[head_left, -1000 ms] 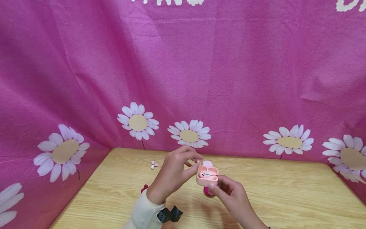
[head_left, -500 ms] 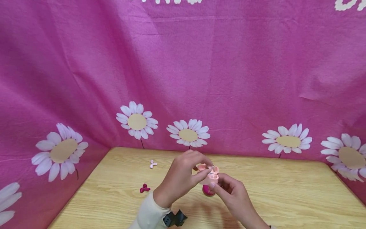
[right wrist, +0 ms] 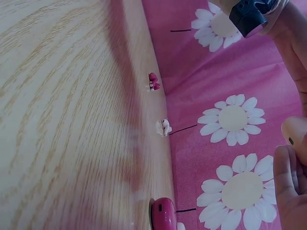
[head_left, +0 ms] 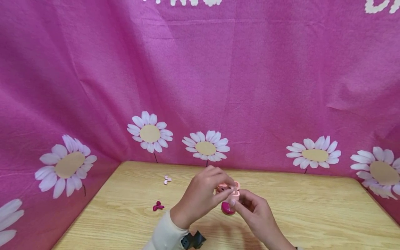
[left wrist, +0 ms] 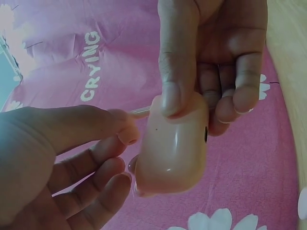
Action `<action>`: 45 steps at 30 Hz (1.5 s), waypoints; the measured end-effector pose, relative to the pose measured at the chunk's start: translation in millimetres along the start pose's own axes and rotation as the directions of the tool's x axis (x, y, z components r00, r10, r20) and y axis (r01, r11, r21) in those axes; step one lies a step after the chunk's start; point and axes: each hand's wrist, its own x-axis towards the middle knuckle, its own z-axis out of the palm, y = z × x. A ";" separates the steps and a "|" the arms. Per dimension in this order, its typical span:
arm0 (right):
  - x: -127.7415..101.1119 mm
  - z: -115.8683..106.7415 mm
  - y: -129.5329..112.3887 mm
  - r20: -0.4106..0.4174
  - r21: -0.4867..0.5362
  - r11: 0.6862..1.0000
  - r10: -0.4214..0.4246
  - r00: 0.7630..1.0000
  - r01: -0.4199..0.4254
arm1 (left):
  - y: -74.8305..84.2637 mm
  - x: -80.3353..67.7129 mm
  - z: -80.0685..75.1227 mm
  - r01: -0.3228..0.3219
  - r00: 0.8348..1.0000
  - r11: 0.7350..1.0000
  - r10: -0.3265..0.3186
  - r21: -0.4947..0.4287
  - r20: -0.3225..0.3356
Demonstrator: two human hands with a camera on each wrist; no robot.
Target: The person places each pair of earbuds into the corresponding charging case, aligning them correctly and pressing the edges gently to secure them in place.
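Note:
My right hand (head_left: pixel 257 217) holds a peach earbud charging case (left wrist: pixel 173 148) up off the table, its thumb pressed on the case. The lid stands raised in the head view. At the case's mouth, my left hand (head_left: pixel 201 194) pinches a small peach earbud (left wrist: pixel 128 133) between thumb and index finger. Its other fingers are loosely bent beside the case. My left fingers cover much of the case's inside in the head view. In the right wrist view only an end of the case shows, at the right edge.
Behind the held case, a magenta case (head_left: pixel 228 208) stands on the wooden table (head_left: pixel 312 215). To the left lie white earbuds (head_left: pixel 167 179) and, nearer, magenta earbuds (head_left: pixel 158 206). A pink daisy-printed cloth (head_left: pixel 259 86) hangs behind the table.
My left hand has moved right with the earbud, from beside the case to over its mouth. The right hand keeps holding the case, nearly in place. The magenta earbuds have come into full view.

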 end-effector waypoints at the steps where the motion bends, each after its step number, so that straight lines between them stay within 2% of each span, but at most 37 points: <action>1: -0.1 0.1 0.1 0.001 -0.001 1.000 -0.004 1.000 0.004 | 0.1 0.0 0.5 -0.001 1.000 1.000 0.001 0.005 0.001; 10: -1.3 0.3 -0.4 0.012 0.010 1.000 -0.025 1.000 0.025 | -0.1 -0.8 5.5 -0.057 0.998 0.995 0.058 0.080 -0.010; 15: -1.1 0.0 0.0 0.019 0.022 0.999 -0.037 0.999 0.037 | 0.7 -0.5 6.7 -0.074 0.997 0.992 0.073 0.106 0.008; 25: -0.8 -0.2 0.0 0.040 0.027 0.998 -0.050 0.998 0.049 | 0.5 -1.5 8.0 -0.061 0.998 0.993 0.060 0.104 0.018; 32: -0.1 -0.1 -0.8 0.027 0.013 0.999 -0.048 0.998 0.048 | 1.1 -0.7 7.2 -0.026 0.999 0.996 0.023 0.080 0.041; 45: 0.4 -0.1 -0.1 0.013 0.005 0.999 -0.053 0.998 0.053 | 2.3 -0.7 6.2 -0.019 0.998 0.993 0.013 0.113 0.060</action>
